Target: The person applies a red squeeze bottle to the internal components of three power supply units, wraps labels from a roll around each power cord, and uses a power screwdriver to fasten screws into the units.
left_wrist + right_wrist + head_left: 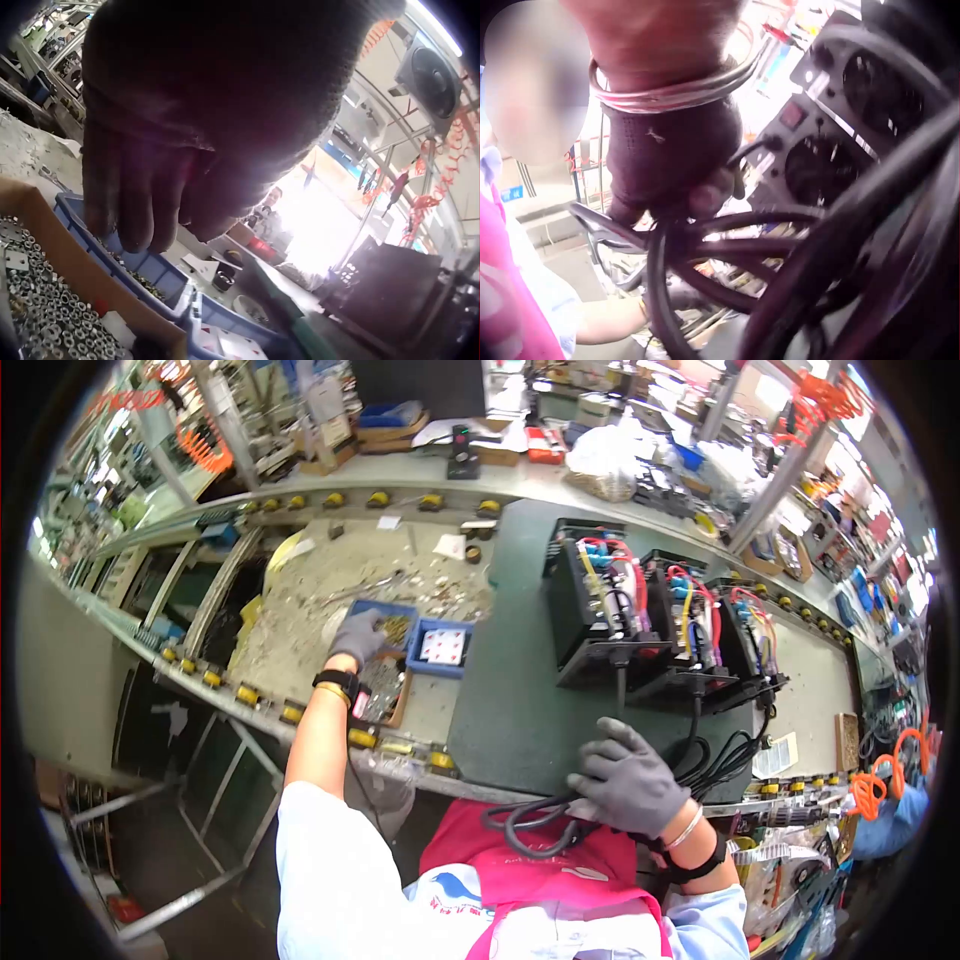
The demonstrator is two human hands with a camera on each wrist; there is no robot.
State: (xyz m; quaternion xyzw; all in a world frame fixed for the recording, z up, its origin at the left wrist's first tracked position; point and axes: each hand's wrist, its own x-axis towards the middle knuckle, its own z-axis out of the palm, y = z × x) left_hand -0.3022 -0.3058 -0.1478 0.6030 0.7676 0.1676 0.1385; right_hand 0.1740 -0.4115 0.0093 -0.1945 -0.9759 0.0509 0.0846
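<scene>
While the right hand (pixel 632 780) is gripping looped black cable (pixel 658 277), the left hand (pixel 358 638) is hovering, a blue bin (pixel 388 606) lying just beneath it; whether it is pinching anything, I cannot tell.

black cable (pixel 739 247) — bunched in loops | blue bin (pixel 169 276) — open, small brassy parts (pixel 398 632) inside

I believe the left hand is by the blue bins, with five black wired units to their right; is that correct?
The head view shows three black wired units, not five; the left hand is indeed by the blue bins.
</scene>
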